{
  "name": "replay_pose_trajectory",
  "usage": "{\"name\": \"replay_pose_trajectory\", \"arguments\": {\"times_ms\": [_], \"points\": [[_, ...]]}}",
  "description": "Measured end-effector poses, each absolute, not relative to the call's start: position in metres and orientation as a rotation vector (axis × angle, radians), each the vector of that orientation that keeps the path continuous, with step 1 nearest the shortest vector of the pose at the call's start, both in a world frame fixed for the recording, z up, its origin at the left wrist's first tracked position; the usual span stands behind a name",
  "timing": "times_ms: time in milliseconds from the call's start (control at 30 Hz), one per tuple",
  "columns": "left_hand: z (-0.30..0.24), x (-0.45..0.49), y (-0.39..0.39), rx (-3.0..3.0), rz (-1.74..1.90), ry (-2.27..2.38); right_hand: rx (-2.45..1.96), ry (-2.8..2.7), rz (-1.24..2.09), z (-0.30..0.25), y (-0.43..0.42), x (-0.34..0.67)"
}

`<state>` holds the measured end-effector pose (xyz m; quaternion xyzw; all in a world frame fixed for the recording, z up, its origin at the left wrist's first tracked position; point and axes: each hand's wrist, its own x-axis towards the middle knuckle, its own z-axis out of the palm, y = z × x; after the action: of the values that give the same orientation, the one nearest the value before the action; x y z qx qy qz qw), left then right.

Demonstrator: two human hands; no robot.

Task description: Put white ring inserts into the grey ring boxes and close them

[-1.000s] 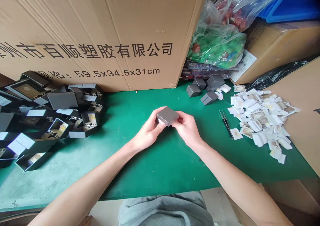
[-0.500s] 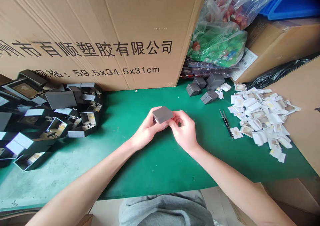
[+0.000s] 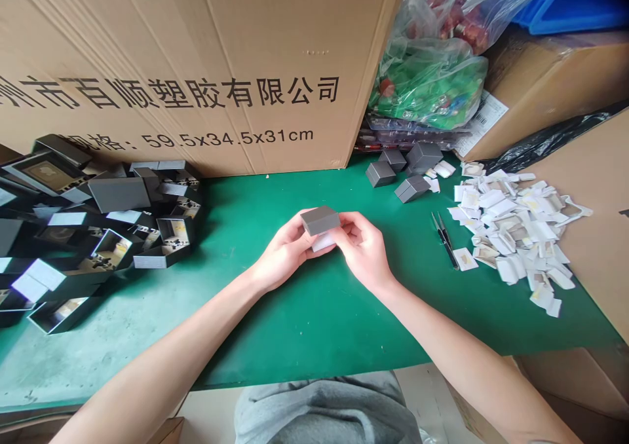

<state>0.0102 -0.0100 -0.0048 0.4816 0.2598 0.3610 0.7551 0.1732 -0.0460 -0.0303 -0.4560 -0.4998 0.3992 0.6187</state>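
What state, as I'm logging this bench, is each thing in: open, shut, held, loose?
Dark grey rectangular box: held by left hand and right hand, apparently partly open
Dark grey square boxes, left: many open
Four dark grey boxes, right: shut
Black-and-silver metal tweezers: lying, tips apart
White card-like pieces: heaped loose
Brown cardboard carton: standing; top out of view

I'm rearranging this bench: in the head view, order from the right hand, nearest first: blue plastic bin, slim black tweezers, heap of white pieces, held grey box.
1. Held grey box: touching the right hand.
2. Slim black tweezers: to its right.
3. Heap of white pieces: past the tweezers.
4. Blue plastic bin: far upper right.
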Motion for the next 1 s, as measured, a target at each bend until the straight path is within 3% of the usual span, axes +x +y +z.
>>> {"name": "replay_pose_trajectory", "arguments": {"times_ms": [333,567,1000], "points": [[-0.012,0.009,-0.003,1.256,0.897,0.649,-1.055,-1.162,1.04,-0.036,-0.041,0.173],[-0.009,0.008,-0.002,1.218,0.884,0.608,-0.974,-1.114,1.365,-0.027,-0.041,0.179],[-0.006,0.013,-0.005,1.219,0.903,0.735,-0.957,-1.073,1.418,-0.026,-0.041,0.179]]}}
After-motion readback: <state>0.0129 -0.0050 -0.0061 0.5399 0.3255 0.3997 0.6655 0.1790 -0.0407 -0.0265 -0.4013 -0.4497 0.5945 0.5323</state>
